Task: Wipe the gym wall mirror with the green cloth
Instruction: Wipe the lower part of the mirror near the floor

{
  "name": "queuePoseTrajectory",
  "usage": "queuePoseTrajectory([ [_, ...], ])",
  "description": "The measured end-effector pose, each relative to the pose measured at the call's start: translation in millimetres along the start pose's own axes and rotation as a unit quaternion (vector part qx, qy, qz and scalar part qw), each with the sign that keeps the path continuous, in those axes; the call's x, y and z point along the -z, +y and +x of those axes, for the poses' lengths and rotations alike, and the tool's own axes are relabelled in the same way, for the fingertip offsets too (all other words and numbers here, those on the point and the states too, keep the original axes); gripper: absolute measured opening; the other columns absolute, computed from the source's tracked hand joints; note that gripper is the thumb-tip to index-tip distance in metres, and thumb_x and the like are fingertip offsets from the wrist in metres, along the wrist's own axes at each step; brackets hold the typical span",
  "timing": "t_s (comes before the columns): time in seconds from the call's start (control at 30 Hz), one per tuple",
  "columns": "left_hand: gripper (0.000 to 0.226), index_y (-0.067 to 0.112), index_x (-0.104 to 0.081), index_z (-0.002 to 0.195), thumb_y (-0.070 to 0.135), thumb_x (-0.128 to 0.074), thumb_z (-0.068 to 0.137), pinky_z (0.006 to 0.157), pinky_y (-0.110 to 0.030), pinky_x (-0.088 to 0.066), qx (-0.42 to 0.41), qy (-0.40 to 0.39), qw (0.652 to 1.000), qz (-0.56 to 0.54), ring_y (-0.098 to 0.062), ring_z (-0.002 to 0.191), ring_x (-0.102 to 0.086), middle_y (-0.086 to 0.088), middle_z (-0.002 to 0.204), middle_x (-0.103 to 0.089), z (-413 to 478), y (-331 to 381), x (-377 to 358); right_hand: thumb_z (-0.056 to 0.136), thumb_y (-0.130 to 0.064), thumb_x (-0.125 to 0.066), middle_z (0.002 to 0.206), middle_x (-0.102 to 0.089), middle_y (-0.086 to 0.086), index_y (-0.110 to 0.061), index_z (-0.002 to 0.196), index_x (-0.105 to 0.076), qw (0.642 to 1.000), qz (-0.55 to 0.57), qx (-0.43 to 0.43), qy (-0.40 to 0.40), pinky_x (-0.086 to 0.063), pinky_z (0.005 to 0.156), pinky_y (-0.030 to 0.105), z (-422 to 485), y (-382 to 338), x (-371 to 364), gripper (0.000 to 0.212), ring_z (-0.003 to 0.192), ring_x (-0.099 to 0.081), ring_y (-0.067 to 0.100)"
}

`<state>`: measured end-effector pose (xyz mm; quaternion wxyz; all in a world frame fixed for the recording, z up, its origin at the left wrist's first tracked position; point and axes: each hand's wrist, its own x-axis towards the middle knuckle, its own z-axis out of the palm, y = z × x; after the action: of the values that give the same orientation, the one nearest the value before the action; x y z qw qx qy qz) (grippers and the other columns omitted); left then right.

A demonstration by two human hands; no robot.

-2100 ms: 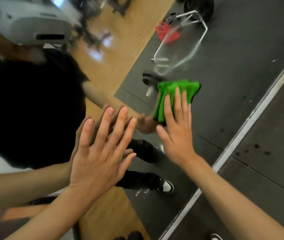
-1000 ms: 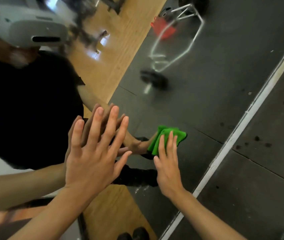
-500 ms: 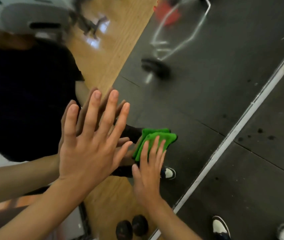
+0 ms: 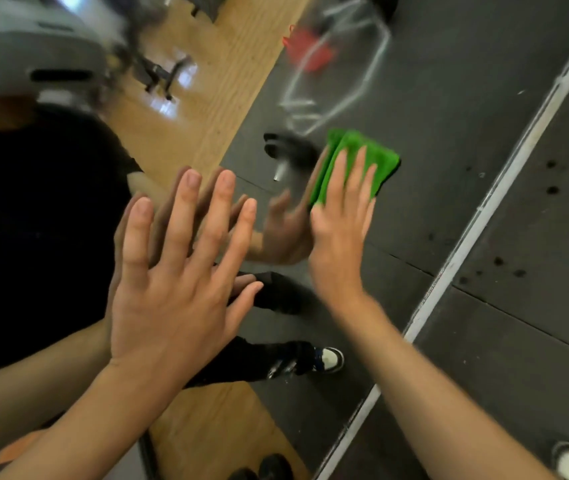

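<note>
Head — green cloth (image 4: 378, 157) near mirror edge (image 4: 477, 216)

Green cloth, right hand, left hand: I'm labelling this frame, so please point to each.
green cloth (image 4: 380, 154), head view, bare corner past the fingertips.
right hand (image 4: 340, 244), head view, back of the hand.
left hand (image 4: 172, 303), head view, back of the hand.

**Dark Mats, Pale Wood**

We saw dark rubber flooring (image 4: 536, 306) filling the right of the frame, speckled with darker spots and crossed by seams. A pale strip (image 4: 484, 209) ran diagonally from upper right to lower centre. Light wood flooring (image 4: 213, 84) lay at upper centre, with bright glare (image 4: 162, 105) on it. A blurred silver frame (image 4: 376, 64) and something red (image 4: 307, 50) sat at the top.
</note>
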<state>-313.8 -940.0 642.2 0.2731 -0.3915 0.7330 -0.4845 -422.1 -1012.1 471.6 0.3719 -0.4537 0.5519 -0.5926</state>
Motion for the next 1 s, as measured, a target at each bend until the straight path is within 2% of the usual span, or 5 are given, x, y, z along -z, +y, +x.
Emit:
queuePoseTrajectory([
  [0.2,0.085,0.011,-0.012,0.17,0.064,-0.034,0.107,0.127,-0.062,0.011,-0.001,0.002,1.0,0.003,-0.042,0.162,0.009,-0.02,0.176,0.005,2,-1,2,0.105,-0.04,-0.032,0.176,0.009,0.0,-0.035,0.167,0.005,0.993,-0.032,-0.033,-0.109,-0.023,0.116,0.078,-207,56,-52,0.072,0.161,0.01,0.031],
  [0.33,0.087,0.01,-0.01,0.17,0.063,-0.035,0.106,0.126,-0.062,0.014,-0.001,-0.001,1.0,-0.004,-0.042,0.161,0.013,-0.02,0.176,0.008,3,0,4,0.096,-0.037,-0.037,0.175,0.016,-0.002,-0.038,0.165,0.007,0.997,-0.014,-0.033,-0.068,-0.013,0.122,0.074,-139,51,-42,0.083,0.161,0.014,0.029],
  [0.53,0.088,0.011,-0.01,0.17,0.064,-0.037,0.105,0.126,-0.063,0.012,0.004,-0.002,1.0,-0.008,-0.043,0.161,0.012,-0.02,0.176,0.011,2,0,6,0.113,-0.03,-0.017,0.176,0.004,-0.001,-0.027,0.168,-0.007,0.996,0.061,-0.045,0.057,0.003,0.126,0.066,59,11,16,0.056,0.161,0.011,0.024],
  [0.87,0.087,0.011,-0.014,0.17,0.063,-0.042,0.105,0.127,-0.062,0.011,-0.007,0.007,1.0,-0.03,-0.042,0.162,0.012,-0.019,0.176,0.008,2,-2,2,0.109,-0.042,-0.025,0.176,0.012,-0.003,-0.036,0.167,0.006,0.996,-0.015,0.006,-0.091,-0.013,0.124,0.069,-216,41,-59,0.066,0.161,0.011,0.028],
  [1.0,0.089,0.012,-0.014,0.17,0.064,-0.042,0.103,0.126,-0.061,0.014,0.001,0.008,1.0,-0.014,-0.042,0.162,0.013,-0.02,0.176,0.009,2,0,4,0.107,-0.042,-0.017,0.175,0.014,0.002,-0.029,0.166,0.01,0.997,-0.035,-0.048,-0.049,-0.021,0.123,0.068,-146,67,-47,0.066,0.161,0.013,0.028],
])
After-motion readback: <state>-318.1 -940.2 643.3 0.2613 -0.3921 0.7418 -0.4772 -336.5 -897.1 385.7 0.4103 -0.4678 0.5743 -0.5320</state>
